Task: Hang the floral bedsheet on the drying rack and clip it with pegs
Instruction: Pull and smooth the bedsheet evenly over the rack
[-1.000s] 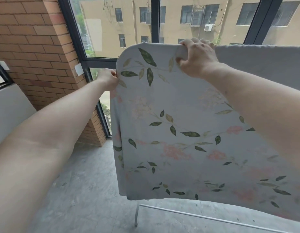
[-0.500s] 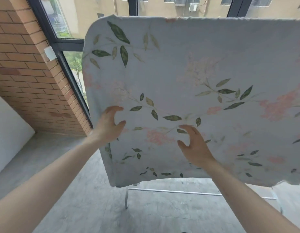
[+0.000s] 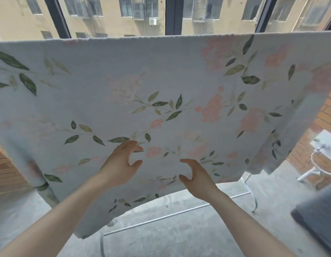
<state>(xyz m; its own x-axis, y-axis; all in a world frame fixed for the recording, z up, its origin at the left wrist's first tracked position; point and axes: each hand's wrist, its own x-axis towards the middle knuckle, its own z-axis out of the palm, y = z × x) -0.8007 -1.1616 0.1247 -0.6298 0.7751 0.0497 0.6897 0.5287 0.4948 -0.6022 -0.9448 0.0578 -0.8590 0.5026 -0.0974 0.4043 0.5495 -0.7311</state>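
Floral bedsheet (image 3: pixel 161 86): fills most of the frame, draped over a top bar hidden under its upper fold; hangs flat, so it appears to dry spread out.
Drying rack (image 3: pixel 179 213): only the white lower rail and legs show, lower centre and lower right, beneath the sheet's hem.
Left hand (image 3: pixel 122 164): centre frame, in front of the lower cloth, fingers and thumb spread apart, gripping nothing; contact with the cloth cannot be told; seemingly poised to smooth it.
Right hand (image 3: pixel 196 177): just right of it, likewise spread and empty.
Pegs: none visible; clipping not yet done.
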